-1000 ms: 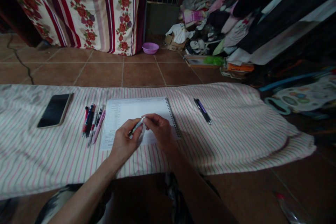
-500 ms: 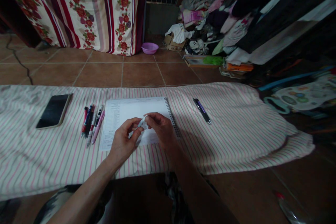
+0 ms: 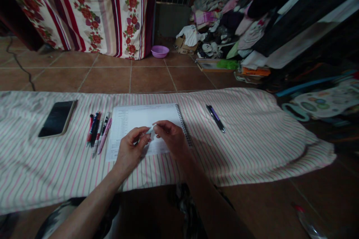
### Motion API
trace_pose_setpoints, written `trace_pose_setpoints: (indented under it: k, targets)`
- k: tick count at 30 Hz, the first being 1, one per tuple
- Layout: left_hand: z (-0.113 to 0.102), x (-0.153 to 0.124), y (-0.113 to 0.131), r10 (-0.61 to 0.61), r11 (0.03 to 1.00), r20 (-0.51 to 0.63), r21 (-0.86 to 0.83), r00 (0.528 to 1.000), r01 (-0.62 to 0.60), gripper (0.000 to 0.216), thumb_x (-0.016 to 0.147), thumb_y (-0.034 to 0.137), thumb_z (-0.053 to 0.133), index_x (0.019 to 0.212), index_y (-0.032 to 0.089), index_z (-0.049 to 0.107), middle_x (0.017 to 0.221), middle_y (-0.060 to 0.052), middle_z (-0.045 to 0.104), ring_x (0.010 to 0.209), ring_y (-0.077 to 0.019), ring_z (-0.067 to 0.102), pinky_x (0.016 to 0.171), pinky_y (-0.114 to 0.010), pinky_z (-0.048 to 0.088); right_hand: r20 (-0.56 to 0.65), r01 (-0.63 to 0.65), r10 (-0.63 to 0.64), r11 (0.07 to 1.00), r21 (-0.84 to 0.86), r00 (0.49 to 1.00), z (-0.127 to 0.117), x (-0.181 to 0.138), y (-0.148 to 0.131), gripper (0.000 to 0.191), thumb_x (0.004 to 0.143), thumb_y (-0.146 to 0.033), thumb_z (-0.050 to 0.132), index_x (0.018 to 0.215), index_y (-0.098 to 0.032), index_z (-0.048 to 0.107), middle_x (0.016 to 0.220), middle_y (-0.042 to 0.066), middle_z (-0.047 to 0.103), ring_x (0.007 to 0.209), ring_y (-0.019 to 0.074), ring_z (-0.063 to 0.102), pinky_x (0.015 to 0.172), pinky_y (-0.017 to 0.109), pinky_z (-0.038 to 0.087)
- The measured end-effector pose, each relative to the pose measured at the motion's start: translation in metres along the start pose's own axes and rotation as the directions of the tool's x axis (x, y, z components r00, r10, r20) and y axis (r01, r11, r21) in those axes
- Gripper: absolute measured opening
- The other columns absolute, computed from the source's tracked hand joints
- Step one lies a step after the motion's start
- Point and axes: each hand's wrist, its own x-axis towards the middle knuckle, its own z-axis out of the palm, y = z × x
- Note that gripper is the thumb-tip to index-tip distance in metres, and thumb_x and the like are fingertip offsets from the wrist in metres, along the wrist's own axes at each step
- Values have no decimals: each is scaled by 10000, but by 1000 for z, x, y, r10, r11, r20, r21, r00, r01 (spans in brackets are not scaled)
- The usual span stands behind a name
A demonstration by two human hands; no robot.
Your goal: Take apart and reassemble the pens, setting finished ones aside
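A small pale, whitish-blue object [image 3: 150,130] is pinched between my two hands; its kind is too small to make out. My left hand [image 3: 131,148] has thumb and fingers closed on its left end. At its other end, the fingertips of my right hand [image 3: 172,137] are pressed together on it. Below both hands lies a spiral notebook [image 3: 146,114] with a printed strip down its left side and coil binding on the right. My hands and forearms hide part of its lower half.
Several pens [image 3: 98,132] lie side by side left of the notebook, and a dark-screened phone [image 3: 57,118] is farther left. A black and purple pen [image 3: 215,118] rests to the right. Everything sits on a striped cloth [image 3: 252,138]. A purple basin [image 3: 160,51] stands on the tiled floor beyond.
My left hand has shifted slightly, with its thumb and index finger closer together on the small pale object. The right hand stays nearly where it was.
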Motion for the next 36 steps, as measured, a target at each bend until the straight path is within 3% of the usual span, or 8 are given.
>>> trace_pose_setpoints:
  k: [4,10,14,17,22,36]
  targets:
    - [0,1,3,13,1000,10,23,1000,-13,187,781,284,584,941,193,619,729,12,615,657,-117,603,695,-261,490,4,58,-58,994,-98,998,-1,-2,-4,167,727,-342,614,793,-193,650,717,2,654,592,101,572,589,223,472]
    - [0,0,3,60,995,-2,77,998,-60,189,761,298,604,920,201,636,832,-17,620,791,-146,604,721,-266,494,25,137,-134,971,-195,991,0,-4,-8,144,745,-342,596,741,-198,594,693,-1,639,618,113,588,608,233,487]
    - [1,-1,3,55,997,5,55,998,-55,182,771,322,599,890,192,645,769,-9,611,693,-129,600,663,-250,492,58,173,-164,957,-234,985,3,-5,-7,148,755,-338,575,701,-205,539,634,-22,602,572,99,567,575,219,472]
    - [1,0,4,30,999,10,39,999,-30,176,772,316,599,884,190,649,741,-2,607,655,-120,599,647,-245,485,65,185,-175,958,-221,982,5,-5,-4,151,766,-331,568,701,-204,518,618,-28,576,563,95,554,563,213,458]
    - [2,3,6,41,999,-21,36,999,-41,168,754,309,610,858,186,657,693,9,596,615,-112,585,595,-230,470,32,162,-159,976,-146,987,6,-2,1,172,746,-312,598,874,-202,562,691,-25,571,598,94,554,571,214,456]
    - [1,3,10,-76,996,-17,-58,997,74,256,713,327,644,917,172,636,633,10,634,572,-123,608,546,-228,481,100,110,-98,986,-124,990,-5,-1,-5,126,737,-300,602,814,-211,649,714,-10,657,616,105,590,626,236,488]
